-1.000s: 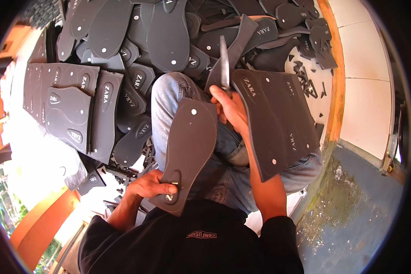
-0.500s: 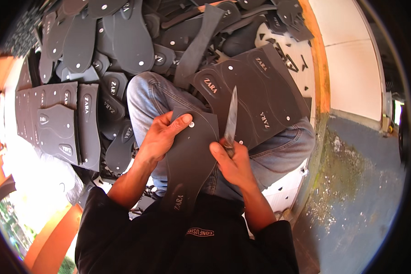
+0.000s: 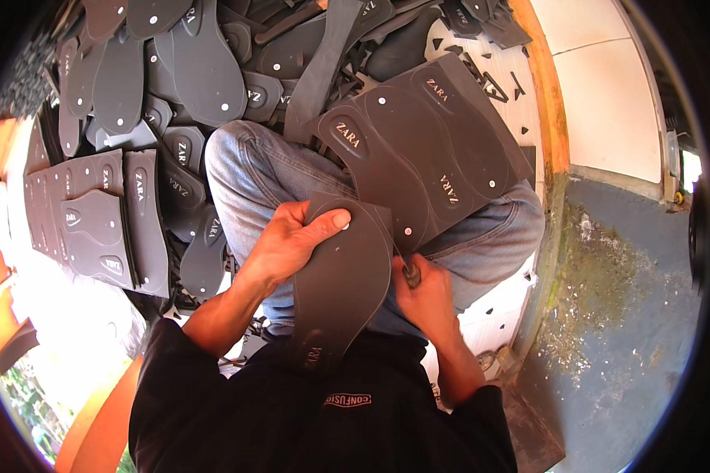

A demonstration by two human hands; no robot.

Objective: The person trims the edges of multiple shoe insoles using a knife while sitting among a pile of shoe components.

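Observation:
Above my lap, my left hand grips a dark grey foam sole, thumb pressed on top near a small white dot and fingers underneath. Part of the sole's edge is curved, with a square corner at its far right. My right hand is closed round the handle of a knife at the sole's right edge. Most of the blade is hidden, apparently behind the sole. A large dark foam sheet with embossed sole outlines rests on my right leg, just beyond the knife.
A heap of dark foam soles spreads across the far side. Stacked foam sheets stand at the left. Small dark offcuts lie on the white surface at far right, beside an orange-brown edge and a blue-grey floor.
The knife blade pointed up in view above the sole; now it has swung down and is mostly hidden. My right hand moved right and nearer me. The sole shifted slightly right in view.

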